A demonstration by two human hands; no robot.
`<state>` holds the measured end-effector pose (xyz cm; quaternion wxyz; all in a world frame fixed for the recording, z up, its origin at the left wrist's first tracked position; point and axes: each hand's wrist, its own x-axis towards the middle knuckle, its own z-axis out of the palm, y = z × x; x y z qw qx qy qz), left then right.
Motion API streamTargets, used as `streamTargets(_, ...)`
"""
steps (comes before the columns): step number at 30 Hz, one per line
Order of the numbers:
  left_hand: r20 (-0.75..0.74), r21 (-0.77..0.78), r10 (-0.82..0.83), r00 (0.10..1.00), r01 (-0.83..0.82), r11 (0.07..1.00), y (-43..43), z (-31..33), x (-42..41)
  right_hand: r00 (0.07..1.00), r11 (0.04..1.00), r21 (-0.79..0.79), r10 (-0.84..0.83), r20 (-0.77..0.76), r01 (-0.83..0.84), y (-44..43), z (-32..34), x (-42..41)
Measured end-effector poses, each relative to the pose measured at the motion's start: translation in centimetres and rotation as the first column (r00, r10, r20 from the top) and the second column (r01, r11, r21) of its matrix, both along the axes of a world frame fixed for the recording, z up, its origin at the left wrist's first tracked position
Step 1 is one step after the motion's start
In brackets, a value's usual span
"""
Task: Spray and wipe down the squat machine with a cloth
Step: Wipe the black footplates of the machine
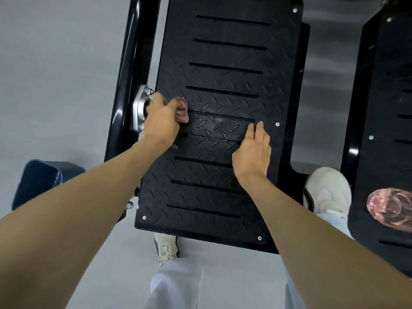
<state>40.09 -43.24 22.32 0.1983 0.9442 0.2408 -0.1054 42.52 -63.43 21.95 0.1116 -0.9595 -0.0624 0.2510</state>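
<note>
The cloth [182, 109] is a small pinkish-red rag, bunched up in the left hand [162, 118], whose fingers curl round it and press it onto the left edge of the footplate [225, 74], about halfway up. The right hand [252, 150] lies flat on the same plate a bit to the right, fingers straight and close together, holding nothing.

The plate is black diamond-tread with a row of long narrow slots across it and small silver screws near the corners. It looks a bit glossy around the hands. Just left of the cloth there's a silver bearing flange [141, 108] bolted onto a shiny black frame tube [129, 63]. A second footplate [383, 108] sits to the right, cut off by the picture edge.

The floor [55, 63] is plain smooth grey. A dark blue bin [38, 181] stands on it at the left, half behind the forearm.

On the right plate there's something pink and see-through [390, 206], too blurry to name for sure, and it's also cropped. One white sneaker [327, 192] is between the two plates. The other [167, 246] pokes out below the near edge, mostly hidden by a pale trouser leg [176, 286].
</note>
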Motion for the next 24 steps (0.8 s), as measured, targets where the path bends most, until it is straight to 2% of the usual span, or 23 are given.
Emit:
streamTargets(3,-0.118,0.008,0.083,0.990,-0.082,0.997,-1.5,-0.7,0.3,1.000,1.000,0.001,0.013,-0.010,-0.013,0.0,-0.1,0.2)
streamTargets(6,-0.125,0.014,0.114,0.986,-0.113,0.994,-3.7,-1.0,0.6,1.000,1.000,-0.001,-0.016,-0.018,0.016,-0.2,-0.3,0.2)
streamTargets(9,-0.144,-0.024,0.072,0.987,-0.076,0.997,-6.1,-0.9,1.4,0.998,0.998,0.003,-0.064,-0.018,0.064,-0.3,-0.3,0.5)
streamTargets(16,-0.136,-0.133,-0.206,0.969,0.188,0.973,-12.4,-0.8,3.8,0.986,0.986,0.010,-0.168,0.013,0.168,-0.6,-0.8,1.3)
streamTargets(19,-0.112,-0.069,-0.381,0.918,0.375,0.925,-13.4,-0.6,5.3,0.982,0.983,-0.025,-0.182,0.040,0.183,-1.6,-1.2,1.0)
streamTargets(22,-0.085,0.034,-0.557,0.826,0.561,0.827,-12.2,-0.4,6.4,0.991,0.991,-0.056,-0.121,0.051,0.124,-2.3,-1.2,0.7)
streamTargets(24,-0.102,0.080,-0.625,0.774,0.633,0.770,-11.3,-0.3,6.2,0.990,0.988,-0.065,-0.141,0.032,0.142,-2.3,-1.0,0.7)
